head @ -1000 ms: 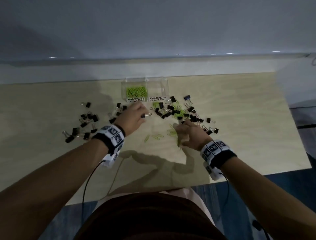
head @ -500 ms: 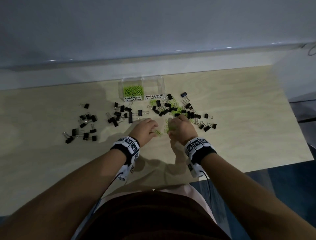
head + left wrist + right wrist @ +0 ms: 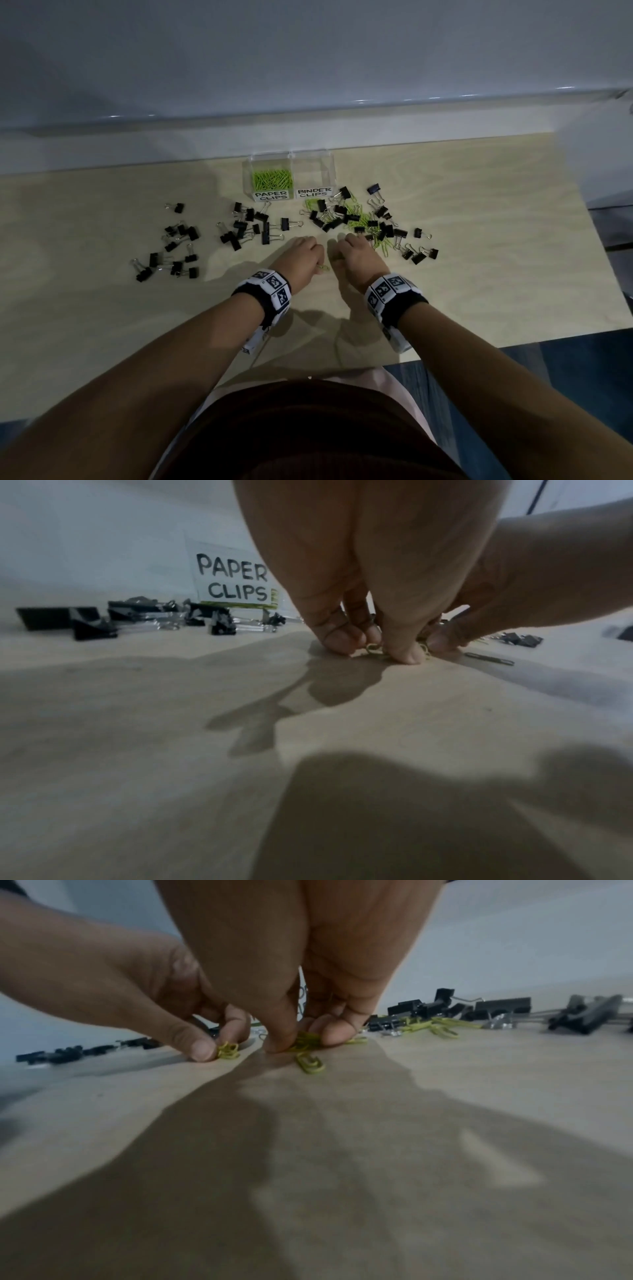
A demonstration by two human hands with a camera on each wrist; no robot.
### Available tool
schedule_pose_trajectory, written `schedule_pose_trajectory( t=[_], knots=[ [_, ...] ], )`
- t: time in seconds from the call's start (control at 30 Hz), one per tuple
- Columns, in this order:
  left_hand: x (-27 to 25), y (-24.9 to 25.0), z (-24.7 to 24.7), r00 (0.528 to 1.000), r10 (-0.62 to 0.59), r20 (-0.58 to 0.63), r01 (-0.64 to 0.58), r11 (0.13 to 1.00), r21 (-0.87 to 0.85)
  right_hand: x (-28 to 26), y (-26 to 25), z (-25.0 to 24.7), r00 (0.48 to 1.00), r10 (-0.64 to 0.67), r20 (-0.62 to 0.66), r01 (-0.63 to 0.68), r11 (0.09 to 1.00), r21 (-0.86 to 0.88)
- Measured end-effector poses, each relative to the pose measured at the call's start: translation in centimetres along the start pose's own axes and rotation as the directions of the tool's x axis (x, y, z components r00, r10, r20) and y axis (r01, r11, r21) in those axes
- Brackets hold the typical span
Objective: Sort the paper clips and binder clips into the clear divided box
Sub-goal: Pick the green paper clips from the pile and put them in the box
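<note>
The clear divided box (image 3: pixel 329 171) stands at the table's far middle; green paper clips (image 3: pixel 272 179) fill its left cell, labelled PAPER CLIPS (image 3: pixel 232 580), and the BINDER CLIPS cell looks empty. My left hand (image 3: pixel 317 262) and right hand (image 3: pixel 337 255) are side by side on the table in front of it. Thumb and fingers of the left hand (image 3: pixel 219 1050) pinch a small bunch of green clips (image 3: pixel 228 1051). The right hand (image 3: pixel 301 1042) pinches another green bunch (image 3: pixel 308 1039). One loose paper clip (image 3: pixel 310 1064) lies just in front.
Black binder clips lie in three patches: far left (image 3: pixel 171 246), left of centre (image 3: pixel 253 226), and right (image 3: pixel 376 222), the last mixed with green paper clips (image 3: pixel 382 241). The wooden table (image 3: pixel 479 291) ends at a front edge near my body and at a wall behind.
My left hand let go of a binder clip near the box and came back beside the right hand. Both hands now pinch green paper clips on the table.
</note>
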State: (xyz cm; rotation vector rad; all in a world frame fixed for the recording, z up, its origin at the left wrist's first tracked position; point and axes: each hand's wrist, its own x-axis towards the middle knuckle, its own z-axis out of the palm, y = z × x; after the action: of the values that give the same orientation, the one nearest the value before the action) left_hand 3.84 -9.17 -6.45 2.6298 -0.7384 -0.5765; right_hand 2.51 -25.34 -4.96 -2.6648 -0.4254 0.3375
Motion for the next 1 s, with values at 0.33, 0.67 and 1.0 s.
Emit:
schedule_pose_trajectory(
  t=[0.33,0.67,1.0],
  knots=[
    [-0.6,1.1,0.9,1.000,0.009,0.013,-0.011,0.981,0.192,-0.5,-0.2,0.1,0.960,-0.271,-0.070,0.234,0.913,-0.334],
    [-0.6,-2.7,-5.7,0.929,-0.251,-0.271,0.201,0.959,-0.200,3.9,-1.4,-2.6,0.974,0.222,0.033,-0.219,0.905,0.364],
    [3.7,-6.7,-12.3,0.773,-0.504,-0.385,0.383,0.855,-0.350,15.4,-6.9,-5.4,0.947,0.301,-0.117,-0.171,0.774,0.610]
  ],
)
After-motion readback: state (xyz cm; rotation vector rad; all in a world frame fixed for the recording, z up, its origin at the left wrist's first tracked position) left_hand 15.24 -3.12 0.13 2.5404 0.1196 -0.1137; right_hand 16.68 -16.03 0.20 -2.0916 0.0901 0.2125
